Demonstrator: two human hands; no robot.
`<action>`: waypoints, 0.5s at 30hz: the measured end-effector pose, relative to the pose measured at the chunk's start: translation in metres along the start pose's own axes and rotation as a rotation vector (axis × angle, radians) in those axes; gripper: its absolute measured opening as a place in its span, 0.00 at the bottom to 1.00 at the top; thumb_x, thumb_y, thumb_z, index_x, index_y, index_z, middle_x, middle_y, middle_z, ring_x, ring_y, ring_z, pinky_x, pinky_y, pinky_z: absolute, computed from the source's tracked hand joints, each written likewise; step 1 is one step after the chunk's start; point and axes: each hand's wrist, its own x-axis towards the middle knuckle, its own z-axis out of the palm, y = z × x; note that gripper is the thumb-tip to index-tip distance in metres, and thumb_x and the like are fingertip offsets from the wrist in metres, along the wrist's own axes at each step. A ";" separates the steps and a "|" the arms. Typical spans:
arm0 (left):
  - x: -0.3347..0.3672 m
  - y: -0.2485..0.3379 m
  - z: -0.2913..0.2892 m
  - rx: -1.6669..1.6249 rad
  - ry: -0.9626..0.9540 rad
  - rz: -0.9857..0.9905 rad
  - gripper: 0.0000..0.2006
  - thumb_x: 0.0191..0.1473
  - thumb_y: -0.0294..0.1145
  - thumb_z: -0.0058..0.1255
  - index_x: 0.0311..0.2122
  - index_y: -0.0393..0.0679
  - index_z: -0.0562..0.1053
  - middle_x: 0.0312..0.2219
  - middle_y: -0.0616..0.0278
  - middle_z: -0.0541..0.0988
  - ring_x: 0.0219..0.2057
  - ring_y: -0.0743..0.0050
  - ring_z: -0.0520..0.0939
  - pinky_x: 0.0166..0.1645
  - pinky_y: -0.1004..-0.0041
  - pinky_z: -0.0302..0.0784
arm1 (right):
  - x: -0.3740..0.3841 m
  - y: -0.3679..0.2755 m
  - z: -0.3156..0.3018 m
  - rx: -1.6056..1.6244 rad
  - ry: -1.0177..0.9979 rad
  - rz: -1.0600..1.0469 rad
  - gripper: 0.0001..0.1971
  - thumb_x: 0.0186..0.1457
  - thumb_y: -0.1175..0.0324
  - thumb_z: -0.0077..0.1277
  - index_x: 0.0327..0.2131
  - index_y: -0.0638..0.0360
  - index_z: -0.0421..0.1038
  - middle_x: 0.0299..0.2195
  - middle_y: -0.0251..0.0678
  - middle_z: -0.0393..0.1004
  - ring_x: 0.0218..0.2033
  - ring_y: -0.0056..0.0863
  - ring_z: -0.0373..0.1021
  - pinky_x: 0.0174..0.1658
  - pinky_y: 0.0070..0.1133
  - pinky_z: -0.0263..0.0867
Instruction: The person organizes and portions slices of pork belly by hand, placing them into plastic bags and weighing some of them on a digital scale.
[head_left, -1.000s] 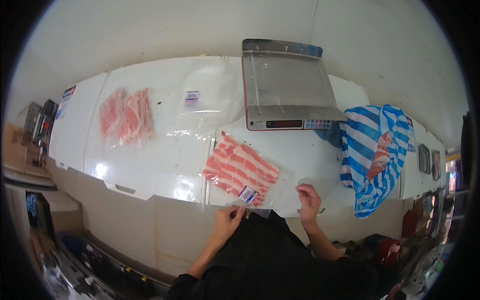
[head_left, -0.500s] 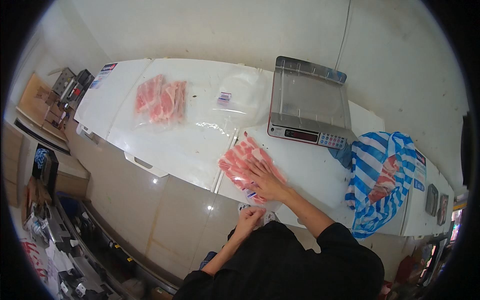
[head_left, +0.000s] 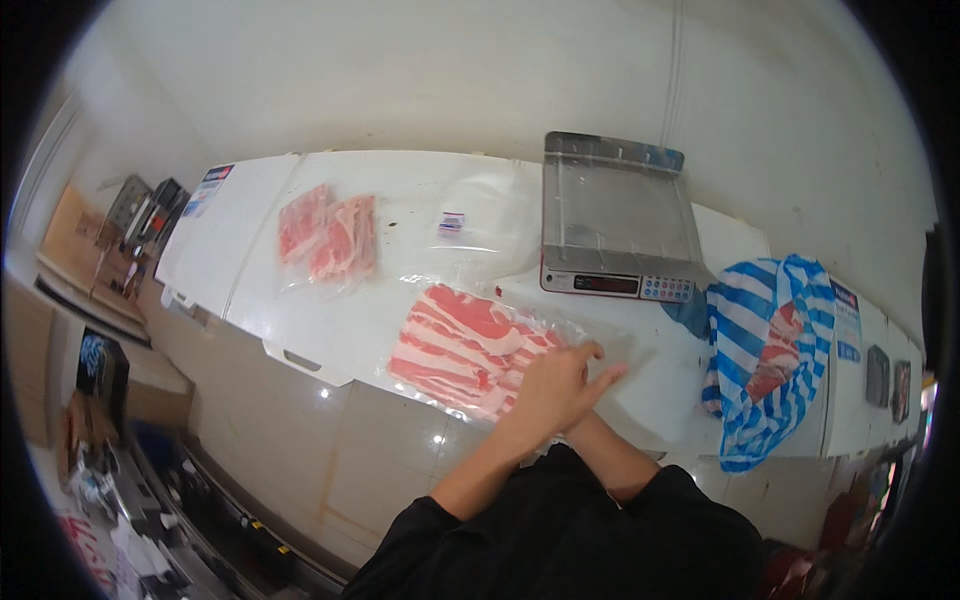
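Near the front edge of the white table [head_left: 335, 325], a clear pack [head_left: 455, 345] of streaky sliced meat lies flat, its right end partly covered by the person's hands. The left hand [head_left: 557, 388] is over that end, fingers loosely bent and thumb spread away from them, with nothing seen in its grasp; whether it touches the pack cannot be told. It crosses in front of the right forearm [head_left: 618, 462] and hides the right hand, so the latter's state cannot be told.

Behind the pack stands a scale [head_left: 620, 225], with a clear bag [head_left: 495, 245] bearing a label just to its left. Farther left lies a second meat pack [head_left: 345, 240]. Right of the scale, a blue-and-white striped bag [head_left: 738, 335] sits with meat [head_left: 775, 355] showing at its opening.
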 end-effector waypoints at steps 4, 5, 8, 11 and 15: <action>-0.049 -0.030 0.009 -0.247 -0.350 -0.106 0.16 0.60 0.44 0.63 0.36 0.38 0.82 0.22 0.55 0.81 0.22 0.65 0.82 0.29 0.67 0.75 | -0.100 -0.061 0.004 -0.393 0.226 -0.244 0.30 0.74 0.49 0.36 0.69 0.61 0.59 0.69 0.48 0.60 0.71 0.40 0.56 0.73 0.38 0.52; -0.064 -0.050 0.018 -0.323 -0.407 -0.198 0.14 0.61 0.41 0.62 0.36 0.38 0.82 0.22 0.57 0.81 0.22 0.71 0.81 0.29 0.69 0.74 | -0.129 -0.070 0.011 -0.591 0.369 -0.291 0.28 0.74 0.52 0.38 0.68 0.61 0.61 0.67 0.48 0.63 0.70 0.38 0.59 0.72 0.37 0.55; -0.095 -0.094 0.035 -0.383 -0.419 -0.301 0.12 0.63 0.37 0.61 0.35 0.37 0.82 0.22 0.65 0.81 0.23 0.81 0.78 0.29 0.73 0.72 | -0.193 -0.081 0.046 -0.951 0.543 -0.268 0.21 0.72 0.62 0.45 0.63 0.61 0.66 0.59 0.45 0.71 0.63 0.36 0.67 0.66 0.36 0.63; -0.105 -0.111 0.054 -0.409 -0.358 -0.373 0.09 0.62 0.33 0.62 0.34 0.37 0.83 0.22 0.68 0.81 0.23 0.85 0.76 0.29 0.77 0.70 | -0.209 -0.088 0.108 -1.261 0.431 -0.245 0.17 0.67 0.74 0.51 0.58 0.61 0.71 0.52 0.43 0.77 0.56 0.32 0.73 0.60 0.31 0.69; -0.074 -0.080 0.065 -0.396 -0.359 -0.411 0.09 0.62 0.33 0.63 0.33 0.37 0.81 0.21 0.73 0.77 0.22 0.90 0.71 0.28 0.81 0.64 | -0.225 -0.122 0.187 -1.770 0.411 -0.339 0.15 0.62 0.80 0.56 0.52 0.62 0.76 0.48 0.38 0.79 0.50 0.27 0.76 0.54 0.26 0.72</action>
